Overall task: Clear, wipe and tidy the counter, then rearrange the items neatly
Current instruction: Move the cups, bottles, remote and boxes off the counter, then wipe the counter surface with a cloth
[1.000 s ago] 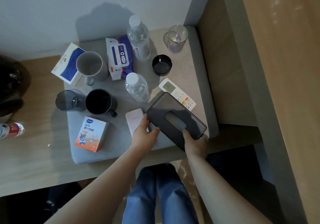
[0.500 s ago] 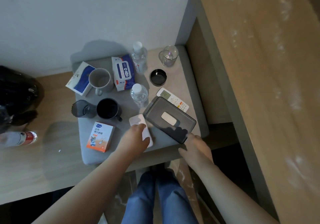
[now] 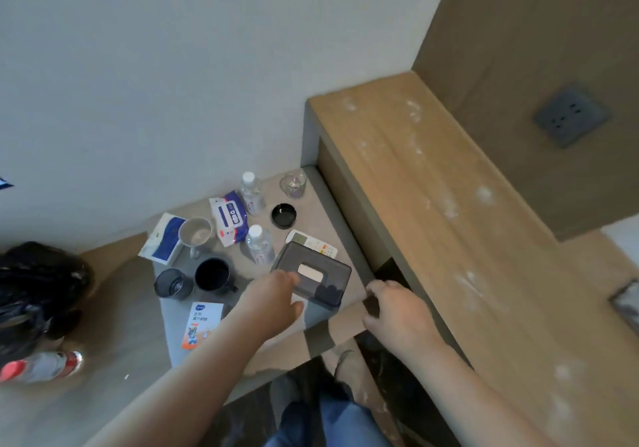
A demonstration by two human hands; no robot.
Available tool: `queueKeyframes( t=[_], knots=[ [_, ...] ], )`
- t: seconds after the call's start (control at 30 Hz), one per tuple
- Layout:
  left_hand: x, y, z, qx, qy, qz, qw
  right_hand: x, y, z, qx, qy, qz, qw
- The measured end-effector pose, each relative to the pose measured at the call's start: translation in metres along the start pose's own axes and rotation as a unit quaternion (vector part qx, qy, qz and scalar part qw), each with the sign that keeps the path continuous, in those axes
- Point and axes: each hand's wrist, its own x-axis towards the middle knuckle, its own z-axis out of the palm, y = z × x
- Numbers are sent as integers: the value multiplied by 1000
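A grey tray (image 3: 173, 336) on the low wooden counter holds a dark grey tissue box (image 3: 325, 267), a white remote (image 3: 311, 241), two water bottles (image 3: 259, 244) (image 3: 251, 192), a clear glass (image 3: 293, 184), a black round dish (image 3: 283, 215), a wipes pack (image 3: 230, 216), a grey mug (image 3: 195, 234), a black mug (image 3: 212, 275), a dark tumbler (image 3: 172, 286), a blue-white packet (image 3: 164, 241) and an orange box (image 3: 200, 324). My left hand (image 3: 273, 301) covers a flat white pack (image 3: 298, 297) beside the tissue box, fingers and thumb around it. My right hand (image 3: 397, 312) hovers right of the box, holding nothing.
A raised wooden shelf (image 3: 449, 239) with white smears runs along the right, with a wall socket (image 3: 570, 115) above it. A black bag (image 3: 38, 291) and a lying red-white bottle (image 3: 41, 365) sit on the counter at the left. The wall closes off the back.
My right hand has let go of the tissue box and drawn back to the right. My left hand moved from the box onto the white pack. My head pulled back and up.
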Motion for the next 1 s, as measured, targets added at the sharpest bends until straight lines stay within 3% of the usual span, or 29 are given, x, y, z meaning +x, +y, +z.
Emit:
queueKeyframes(
  t=[0.3,0.53,0.8,1.0],
  knots=[
    [0,86,-41,54,5,128,990,-60,60,-57,94,74,72,990],
    [16,194,-41,76,8,229,970,-104,161,-84,132,135,180,965],
    [46,324,-14,94,-22,272,958,-131,312,-98,157,158,274,936],
    [65,400,15,129,-43,265,955,-113,414,-96,181,170,294,923]
  ],
)
